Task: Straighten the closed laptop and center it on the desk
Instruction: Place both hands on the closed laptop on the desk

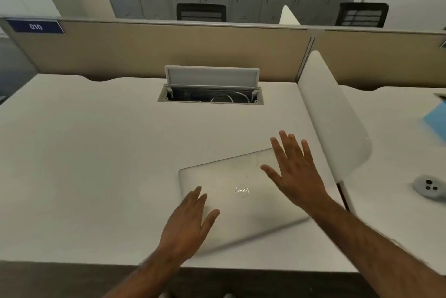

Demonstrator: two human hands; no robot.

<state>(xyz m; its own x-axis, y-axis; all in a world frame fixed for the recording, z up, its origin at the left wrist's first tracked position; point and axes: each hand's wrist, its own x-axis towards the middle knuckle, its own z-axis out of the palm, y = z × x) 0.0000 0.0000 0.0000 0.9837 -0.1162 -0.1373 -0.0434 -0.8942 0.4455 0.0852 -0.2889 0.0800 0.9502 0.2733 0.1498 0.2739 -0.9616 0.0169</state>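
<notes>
1. A closed silver laptop (237, 197) lies askew on the white desk (96, 165), toward its right front, with the near edge close to the desk's front edge.
2. The left hand (187, 224) is spread flat, fingers extended, over the laptop's near-left corner; it grips nothing.
3. The right hand (295, 172) is open too, fingers splayed over the far-right corner; whether it presses down I cannot tell.
4. Behind, a cable box (210, 95) stands with its lid raised.
5. A white divider (333, 114) stands just right of the laptop.
</notes>
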